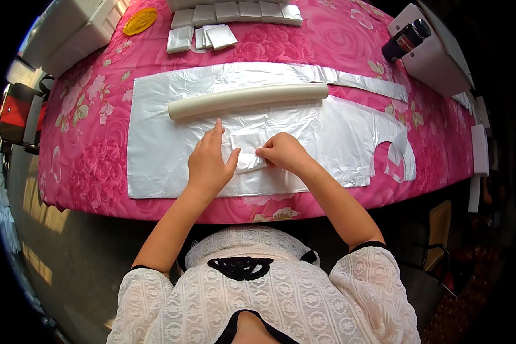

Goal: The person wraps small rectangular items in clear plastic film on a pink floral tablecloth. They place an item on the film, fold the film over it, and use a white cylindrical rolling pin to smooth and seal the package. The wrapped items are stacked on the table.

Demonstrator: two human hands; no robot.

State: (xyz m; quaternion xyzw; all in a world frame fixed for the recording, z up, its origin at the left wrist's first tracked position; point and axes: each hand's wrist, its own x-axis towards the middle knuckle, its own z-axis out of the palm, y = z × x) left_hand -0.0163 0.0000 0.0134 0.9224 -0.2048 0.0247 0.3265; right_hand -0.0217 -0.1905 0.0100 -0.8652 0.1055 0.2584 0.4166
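A stack of thin, glossy white plastic aprons lies flat in front of me, with cut-out neck loops at its right end. On top of it sits a small folded white plastic packet, creased and squarish. My right hand pinches the packet's right edge between thumb and fingertips. Beside the packet's left side, my left hand rests open, fingers stretched forward and thumb apart. A long off-white roller or tube lies across the stack just beyond both hands.
Folded white packets stand in a row at the far edge, with several looser ones before them. A yellow disc lies far left. A dark flask stands by a white box at right. Pink floral cloth covers the table.
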